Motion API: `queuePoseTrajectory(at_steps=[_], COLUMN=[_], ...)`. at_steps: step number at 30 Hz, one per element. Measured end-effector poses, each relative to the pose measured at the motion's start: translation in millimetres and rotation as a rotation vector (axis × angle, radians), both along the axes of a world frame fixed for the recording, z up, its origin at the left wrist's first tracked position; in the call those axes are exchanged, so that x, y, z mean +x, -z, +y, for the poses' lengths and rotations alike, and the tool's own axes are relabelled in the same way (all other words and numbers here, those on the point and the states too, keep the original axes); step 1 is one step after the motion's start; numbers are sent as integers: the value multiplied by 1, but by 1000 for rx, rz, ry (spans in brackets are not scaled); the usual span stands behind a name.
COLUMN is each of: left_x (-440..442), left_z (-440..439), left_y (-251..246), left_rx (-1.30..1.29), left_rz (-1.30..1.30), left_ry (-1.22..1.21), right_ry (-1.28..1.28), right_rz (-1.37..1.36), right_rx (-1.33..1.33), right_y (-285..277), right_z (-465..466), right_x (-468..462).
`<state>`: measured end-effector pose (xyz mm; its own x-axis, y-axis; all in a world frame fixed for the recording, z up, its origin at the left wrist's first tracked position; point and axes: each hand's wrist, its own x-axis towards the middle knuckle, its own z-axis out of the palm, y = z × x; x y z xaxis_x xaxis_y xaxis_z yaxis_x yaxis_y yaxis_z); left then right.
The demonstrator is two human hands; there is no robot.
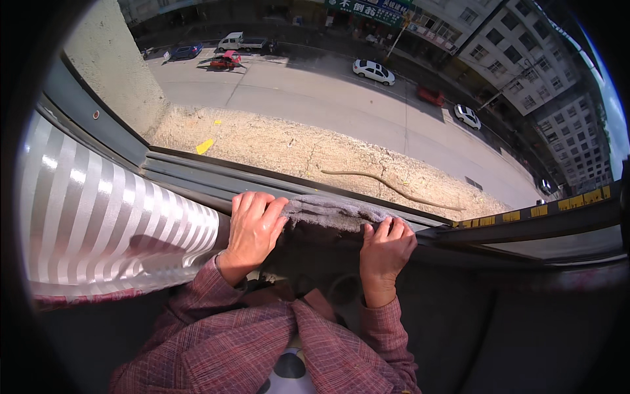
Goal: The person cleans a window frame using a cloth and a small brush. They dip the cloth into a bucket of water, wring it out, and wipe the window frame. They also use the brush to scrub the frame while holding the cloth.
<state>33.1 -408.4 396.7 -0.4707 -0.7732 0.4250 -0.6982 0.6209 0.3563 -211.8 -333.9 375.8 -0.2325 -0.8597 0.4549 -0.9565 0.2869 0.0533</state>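
A grey, damp-looking cloth (pixel 334 213) lies bunched along the window frame's bottom track (pixel 197 172). At its left end, my left hand (pixel 256 224) grips it with bent fingers. My right hand (pixel 388 248) pinches the opposite end, thumb and fingertips at the cloth's edge. Between the two hands the cloth stretches in loose folds, its lower side in dark shadow. The undersides of my fingers are hidden from view.
Beyond the frame, a rough concrete ledge (pixel 275 135) carries a thin bent strip (pixel 393 187) and yellow scraps (pixel 204 146). A striped shiny curtain (pixel 118 216) hangs at left. A window sash (pixel 536 221) stands at right. Far below runs a street with parked vehicles.
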Motion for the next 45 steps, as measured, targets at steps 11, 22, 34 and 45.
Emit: queuePoseTrajectory(at_steps=[11,22,34,45], left_x=[84,95,87,79], left_z=[-69,-36,-30,2], left_y=[1,14,-18,-4], left_rx=[-50,64,587,1110], left_rz=[106,178,1036,952], left_ry=[-572,-191,195,364], right_ry=[-317,-516,-681,-382], right_rz=[-152,-335,-1696,-1694], right_rx=[31,-128,-35,-55], right_y=[-9,9,-30,-40], right_z=[-47,-92,-67,33], right_x=[131,221,168,100])
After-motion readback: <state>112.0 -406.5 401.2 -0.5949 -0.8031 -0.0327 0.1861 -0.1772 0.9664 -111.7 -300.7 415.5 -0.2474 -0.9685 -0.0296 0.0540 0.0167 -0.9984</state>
